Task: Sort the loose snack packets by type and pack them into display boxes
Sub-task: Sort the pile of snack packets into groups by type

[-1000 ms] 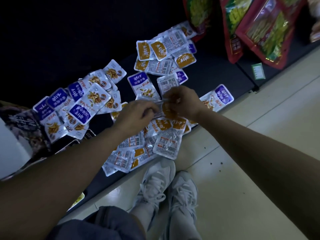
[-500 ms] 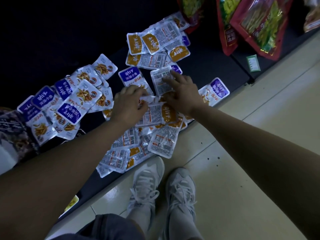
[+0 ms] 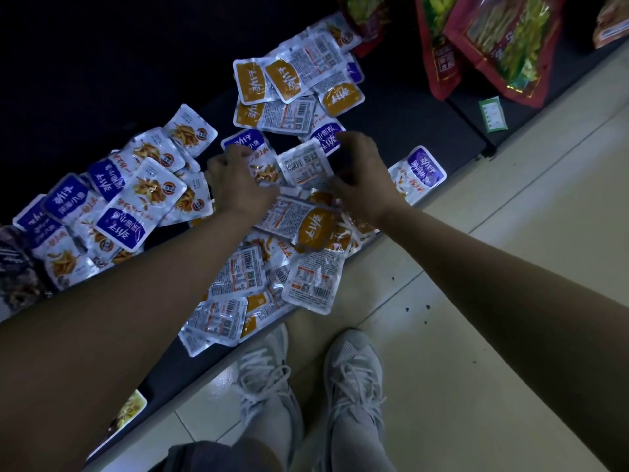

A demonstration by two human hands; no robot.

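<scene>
Underfoot, pale grey lace-up sneakers [image 3: 354,376] stand on a beige tiled floor [image 3: 476,335], toes at the edge of a low dark shelf board [image 3: 408,131] where the small silver foil snack packets [image 3: 235,277] lie loose. Nearest us an orange-labelled heap [image 3: 311,281], many of its packets back-side up, hangs over that edge. Just beyond it our left hand [image 3: 238,185] and right hand [image 3: 366,175] sit knuckles-up on the middle of the spread, fingers curled down on either side of a silver packet lying barcode-up [image 3: 304,163]. Whether either has closed on a packet we cannot tell.

We judge this the sorting step, early on. Purple-labelled packets [image 3: 119,212] gather to the left, another orange cluster [image 3: 292,80] sits farther back, one lone purple packet [image 3: 418,173] lies apart on the right, and no display box shows. The next move calls for turning face-down packets over to read their type.

Farthest off lean large red bags [image 3: 493,39] with green contents, near a small green tag [image 3: 493,114]. The room is dim.
</scene>
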